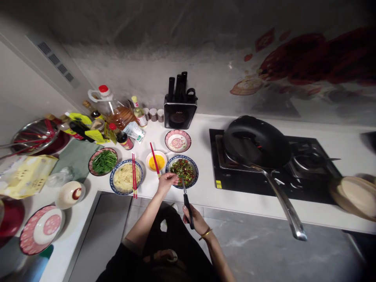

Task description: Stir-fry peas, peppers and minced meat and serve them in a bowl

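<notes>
My right hand point(194, 218) grips the black handle of a knife point(185, 192) whose blade reaches into a blue-rimmed plate point(194, 171) of chopped green and red vegetables. My left hand point(167, 182) rests at the near left rim of that plate, fingers bent against the blade or food; what it pinches is too small to tell. Just left stands a small bowl of beaten egg point(156, 161) with red chopsticks point(154, 159) laid across it.
A plate of pale shreds point(126, 177) with red chopsticks, a plate of greens point(103, 161), an empty patterned dish point(178, 140), oil and sauce bottles point(113, 109) and a knife block point(180, 105) crowd the counter. A black wok point(257, 143) sits on the stove.
</notes>
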A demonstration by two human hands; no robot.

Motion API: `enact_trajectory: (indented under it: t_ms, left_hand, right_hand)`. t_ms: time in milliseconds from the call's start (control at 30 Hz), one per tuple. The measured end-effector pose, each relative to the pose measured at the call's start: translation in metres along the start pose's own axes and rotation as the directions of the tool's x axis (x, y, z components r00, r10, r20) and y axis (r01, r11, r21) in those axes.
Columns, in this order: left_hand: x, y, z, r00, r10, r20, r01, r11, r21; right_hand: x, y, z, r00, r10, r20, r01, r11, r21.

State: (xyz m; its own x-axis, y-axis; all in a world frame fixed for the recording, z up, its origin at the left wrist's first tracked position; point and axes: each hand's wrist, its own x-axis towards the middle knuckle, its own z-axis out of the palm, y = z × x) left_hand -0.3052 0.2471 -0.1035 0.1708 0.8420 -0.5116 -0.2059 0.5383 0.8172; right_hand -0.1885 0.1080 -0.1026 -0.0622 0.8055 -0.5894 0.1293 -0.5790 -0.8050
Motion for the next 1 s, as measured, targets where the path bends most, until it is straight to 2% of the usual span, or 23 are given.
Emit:
enact_trajectory:
  t_ms: [167, 333, 433, 633, 800, 1000]
  left_hand:
    - [0.0, -0.004, 0.003, 1.0, 0.01, -0.01, -0.01, 1.0, 0.03]
    - [0.006, -0.006, 0.002, 0.994, 0.071, -0.078, -0.068, 0.997, 0.038]
    - [0.005, -0.008, 0.002, 0.994, 0.082, -0.066, -0.079, 0.996, 0.047]
    - [0.001, -0.01, 0.002, 0.993, 0.106, -0.048, -0.103, 0.993, 0.064]
    - [0.002, -0.007, 0.003, 0.987, 0.135, -0.085, -0.129, 0.989, 0.072]
    - [-0.001, -0.008, 0.009, 0.989, 0.136, -0.053, -0.132, 0.988, 0.085]
  right_hand:
    - [0.001, -0.003, -0.004, 0.997, 0.047, -0.066, -0.05, 0.998, -0.034]
    - [-0.002, 0.001, -0.008, 1.0, 0.011, -0.01, -0.011, 1.0, -0.007]
    - [-0.003, 0.001, -0.004, 1.0, 0.009, 0.022, -0.009, 1.0, -0.012]
    - [0.001, -0.004, 0.001, 0.997, 0.05, -0.054, -0.051, 0.998, -0.021]
    - [-0.003, 0.0, -0.003, 1.0, 0.016, -0.013, -0.016, 1.0, -0.002]
    - [-0.005, 0.002, 0.0, 1.0, -0.004, 0.018, 0.005, 1.0, -0.023]
